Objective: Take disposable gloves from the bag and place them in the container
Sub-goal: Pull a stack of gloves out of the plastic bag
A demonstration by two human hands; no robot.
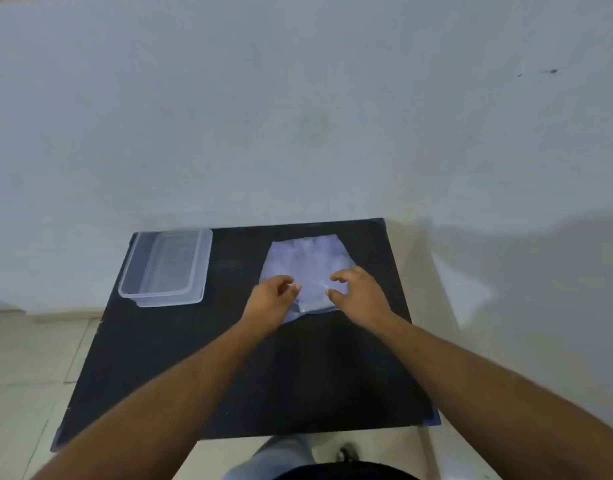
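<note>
- Reaching over the near edge of the clear bag (307, 263), both hands sit low on the dark tabletop (194, 358), the bag lying flat right of centre
- The left hand (268, 299) has its fingers curled and loosely parted, touching the bag's near left corner; whether they pinch film I cannot tell
- The right hand (358, 294) is spread, empty, resting by the near right edge
- The gloves inside show only as a pale blur
- The clear container (165, 266) stands open, well apart at the far left
- Risk: thin slick film may slide or bunch, dragging the whole bag instead of opening its mouth
</note>
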